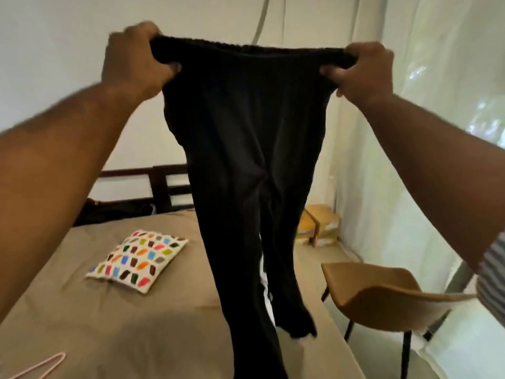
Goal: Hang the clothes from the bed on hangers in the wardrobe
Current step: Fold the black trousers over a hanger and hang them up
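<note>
Clothes: black pants [246,132] hang over the bed [82,310], legs down.
Left side: my left hand [134,58] has its fingers curled tight round one end of the waistband [246,49].
Right side: my right hand [363,69] grips the other end.
Lying on top: pink hanger [41,365] and spotty pillow [136,259].
Next to it: brown chair [382,294].

There is one camera, worn on the person's head. It faces forward and slightly down, over both raised arms, along the bed [68,324] toward the headboard [164,187]. The left hand [134,56], right hand [363,72] and trousers [246,132] sit close before it. The wide lens catches a chair [382,296] and curtain [437,77] at the right.
</note>
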